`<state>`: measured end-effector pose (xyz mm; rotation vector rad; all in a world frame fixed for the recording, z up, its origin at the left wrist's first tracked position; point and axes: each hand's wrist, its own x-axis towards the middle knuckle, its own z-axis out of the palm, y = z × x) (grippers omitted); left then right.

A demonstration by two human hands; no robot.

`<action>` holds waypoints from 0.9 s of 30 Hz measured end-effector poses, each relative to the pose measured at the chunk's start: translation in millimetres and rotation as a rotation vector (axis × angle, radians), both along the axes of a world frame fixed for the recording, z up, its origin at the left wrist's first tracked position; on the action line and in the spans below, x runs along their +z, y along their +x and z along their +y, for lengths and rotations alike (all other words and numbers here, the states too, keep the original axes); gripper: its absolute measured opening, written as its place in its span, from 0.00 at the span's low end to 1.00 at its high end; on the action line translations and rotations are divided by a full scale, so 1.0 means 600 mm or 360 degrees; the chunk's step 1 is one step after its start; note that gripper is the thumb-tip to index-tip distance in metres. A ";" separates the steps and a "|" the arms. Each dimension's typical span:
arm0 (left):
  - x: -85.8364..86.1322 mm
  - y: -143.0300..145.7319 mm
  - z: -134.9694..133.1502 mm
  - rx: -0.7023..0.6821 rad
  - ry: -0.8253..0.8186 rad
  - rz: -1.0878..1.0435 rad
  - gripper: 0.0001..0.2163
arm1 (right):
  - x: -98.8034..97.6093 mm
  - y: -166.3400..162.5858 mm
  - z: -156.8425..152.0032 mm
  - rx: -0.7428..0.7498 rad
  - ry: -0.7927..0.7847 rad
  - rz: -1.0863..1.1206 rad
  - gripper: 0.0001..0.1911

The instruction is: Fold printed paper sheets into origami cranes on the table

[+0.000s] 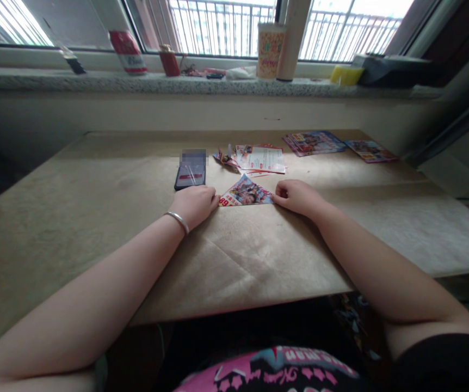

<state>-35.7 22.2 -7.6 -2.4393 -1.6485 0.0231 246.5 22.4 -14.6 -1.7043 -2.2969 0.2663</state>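
Observation:
A colourful printed paper folded into a triangle [246,194] lies flat on the brown paper-covered table [96,218]. My left hand [196,204], with a silver bangle at the wrist, is curled closed and pinches the triangle's left corner. At the triangle's right corner, my right hand [295,195] is also curled closed, its fingertips pressing the paper down. Both forearms rest on the table.
A dark phone [190,175] lies just behind my left hand. More printed leaflets [261,159] and two booklets [315,142] lie further back and right. The windowsill [136,81] holds cups, a tall cylinder, a red item and a yellow sponge.

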 end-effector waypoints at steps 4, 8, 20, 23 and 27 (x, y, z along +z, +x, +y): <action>-0.001 -0.005 0.002 -0.0033 0.0064 -0.0130 0.19 | -0.006 0.001 0.003 0.0115 0.0127 0.0223 0.07; 0.001 -0.008 0.003 -0.0151 0.0187 -0.0326 0.17 | -0.008 0.000 0.004 0.0296 0.0386 0.0358 0.04; -0.005 -0.007 0.007 -0.0894 0.0337 -0.0445 0.12 | 0.001 -0.009 -0.008 0.0719 0.0510 -0.0020 0.07; -0.005 -0.008 0.008 -0.0974 0.0228 -0.0389 0.13 | 0.005 -0.010 -0.013 0.0725 0.0386 -0.0050 0.08; -0.008 -0.010 0.010 -0.0954 0.0109 -0.0400 0.13 | 0.009 -0.012 -0.018 0.0805 0.0322 -0.0097 0.10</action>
